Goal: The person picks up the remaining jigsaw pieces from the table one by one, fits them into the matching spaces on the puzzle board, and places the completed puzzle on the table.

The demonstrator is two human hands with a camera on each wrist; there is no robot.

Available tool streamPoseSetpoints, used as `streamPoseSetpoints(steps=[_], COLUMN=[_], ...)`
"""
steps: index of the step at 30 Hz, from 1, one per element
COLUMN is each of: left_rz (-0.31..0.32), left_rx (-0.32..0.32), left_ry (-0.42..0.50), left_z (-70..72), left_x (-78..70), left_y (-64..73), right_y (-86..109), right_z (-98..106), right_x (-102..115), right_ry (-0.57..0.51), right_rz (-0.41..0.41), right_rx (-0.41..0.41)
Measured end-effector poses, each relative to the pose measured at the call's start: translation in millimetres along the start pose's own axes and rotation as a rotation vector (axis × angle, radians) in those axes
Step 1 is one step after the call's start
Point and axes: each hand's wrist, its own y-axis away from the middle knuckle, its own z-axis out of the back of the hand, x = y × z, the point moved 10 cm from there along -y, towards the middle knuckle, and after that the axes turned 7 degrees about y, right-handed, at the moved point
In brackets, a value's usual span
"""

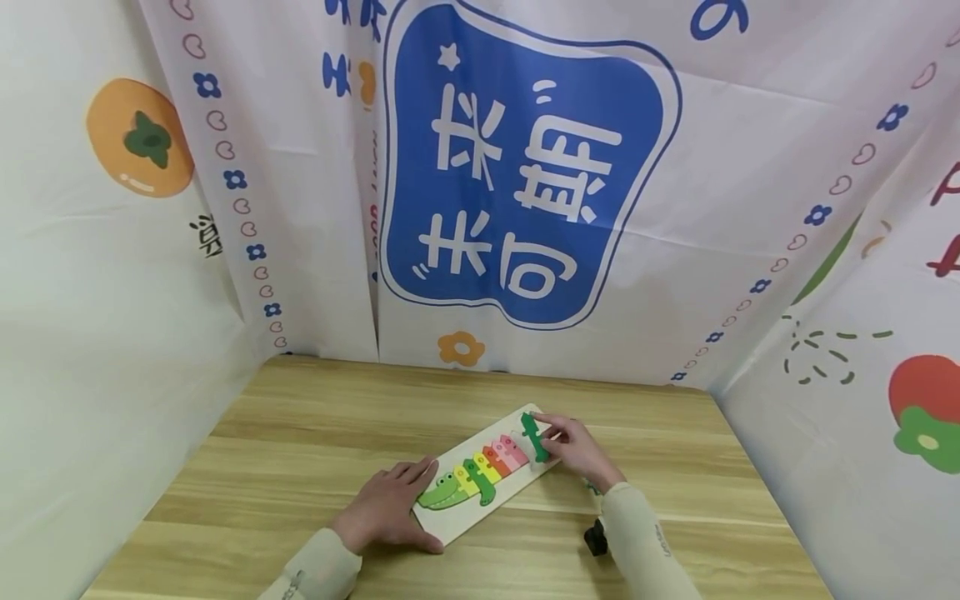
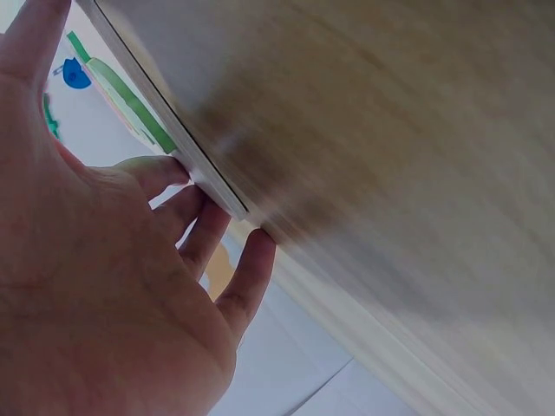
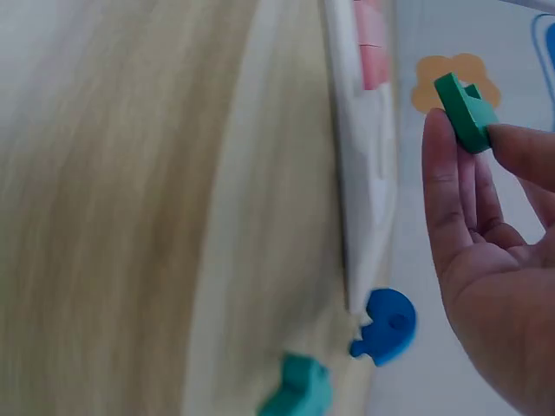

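A pale wooden puzzle board lies slanted on the table. In it sits a crocodile of coloured pieces, with a green head at the left and yellow, green, red and pink segments after it. My left hand holds the board's left end, thumb on the near side and fingers along the far side. Over the board's right end, my right hand pinches a dark green puzzle piece between thumb and fingers. The head view shows that green piece just right of the pink segments.
Off the board in the right wrist view are a blue puzzle piece and a blurred teal piece. A small black object shows beside the right sleeve. Printed cloth encloses the wood-grain table.
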Motion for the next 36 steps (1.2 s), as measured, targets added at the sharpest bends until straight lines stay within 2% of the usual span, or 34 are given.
streamPoseSetpoints(steps=[6,10,17,28,36], left_rz=[-0.001,-0.008,-0.012,-0.005,0.004], left_rx=[0.004,0.002,-0.001,0.003,-0.002], left_ry=[-0.008,-0.012,-0.012,-0.019,-0.012], left_z=[0.5,0.2,0.3,-1.0,-1.4], left_x=[-0.5,-1.8,-1.6,0.0,0.4], left_y=[0.7,0.9,0.6,-0.4,-1.0], right_y=[-9.1,-10.3,-12.2,-14.1,-16.1], right_z=[-20,-25,-26,-26,-22], right_x=[-8,-9,-9,-17,-17], right_ry=[0.009,0.041,0.101,0.098,0.215], right_rz=[-0.049,-0.040,-0.020,-0.077,-0.053], right_rx=[0.050,0.070,0.089,0.094,0.057])
